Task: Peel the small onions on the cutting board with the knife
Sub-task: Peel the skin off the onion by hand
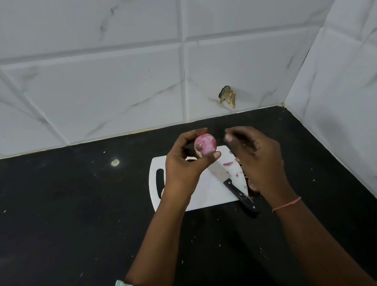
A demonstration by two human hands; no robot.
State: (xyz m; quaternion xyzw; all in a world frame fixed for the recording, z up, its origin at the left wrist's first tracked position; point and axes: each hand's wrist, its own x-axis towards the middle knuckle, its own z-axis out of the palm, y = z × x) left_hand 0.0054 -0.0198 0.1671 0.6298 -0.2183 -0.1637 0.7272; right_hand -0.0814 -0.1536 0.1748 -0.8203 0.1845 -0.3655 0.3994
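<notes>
My left hand (pixel 184 163) holds a small pink-purple onion (pixel 205 143) between thumb and fingertips, lifted above the white cutting board (pixel 206 195). My right hand (pixel 255 160) hovers just right of the onion, blurred, its fingers loosely bent and apart from the onion; whether it pinches a bit of peel I cannot tell. A black-handled knife (pixel 230 184) lies slantwise on the board, its handle hanging over the board's near right edge. Pink peel scraps (pixel 229 163) lie on the board's right side.
The board sits on a black countertop (pixel 76 217) in a corner of white marble-look tiled walls. More peel pieces (pixel 252 186) lie off the board's right edge, partly behind my right wrist. A brownish chip marks the back wall (pixel 227 96).
</notes>
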